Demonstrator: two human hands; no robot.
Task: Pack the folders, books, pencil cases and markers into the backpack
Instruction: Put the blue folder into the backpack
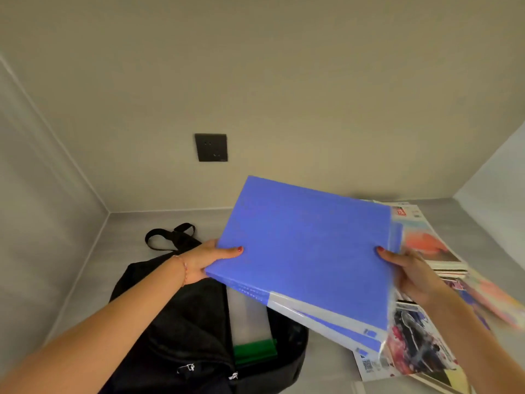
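A person's left hand [206, 261] and right hand [413, 275] grip opposite edges of a blue folder [306, 251], thumbs on its cover, holding it tilted above the open black backpack [181, 322], where a green-edged item [254, 348] already sits. More books and magazines [420, 345] lie on the floor at right. The slick, wide folder could catch on the bag's soft mouth or slip sideways if one grip loosens.
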